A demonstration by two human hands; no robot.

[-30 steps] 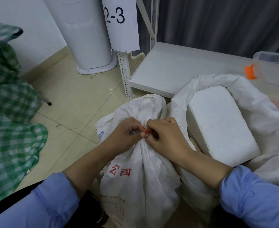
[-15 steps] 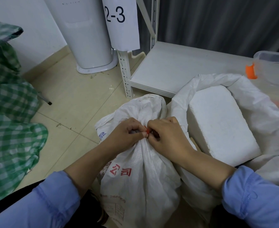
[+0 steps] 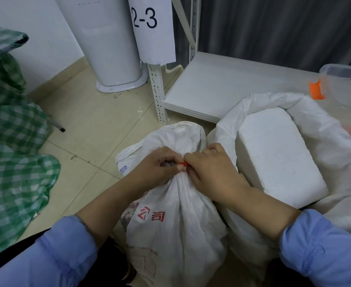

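Left grip (image 3: 157, 169): fingers curled, thumb and forefinger pinching a small red tie (image 3: 183, 163) against the gathered neck of the white woven sack (image 3: 176, 228).
Right grip (image 3: 214, 172): fingers curled in from the other side, with the fingertips on the same tie. The back of the hand covers the contact, so the exact finger placement isn't readable.
The two grips touch at the tie.

Sack: stands on the floor (image 3: 91, 125), upright.
- The body is directly below both grips on the person's side, with red print facing up.
- The bunched mouth fans out just beyond the grips.
- The tie sits right at the cinch point between the grips.

Rest:
- A second white sack (image 3: 325, 129) is just right of the right grip, open and pressed against the first one.
- A white foam block (image 3: 274, 158) lies in its mouth, near the right grip but not touching it.
- A white shelf board (image 3: 222, 85) is beyond the grips. Its perforated post (image 3: 157, 94) is ahead of the left grip and carries a paper sign (image 3: 152, 27) reading "2-3".
- A white cylindrical unit (image 3: 110, 48) is far ahead-left of the left grip.
- A clear plastic box (image 3: 348, 79) with an orange latch (image 3: 316, 90) is far ahead-right of the right grip.
- Green checked cloth (image 3: 11, 152) is well left of the left grip.
- Blue sleeves (image 3: 323, 249) are pushed up on both forearms.
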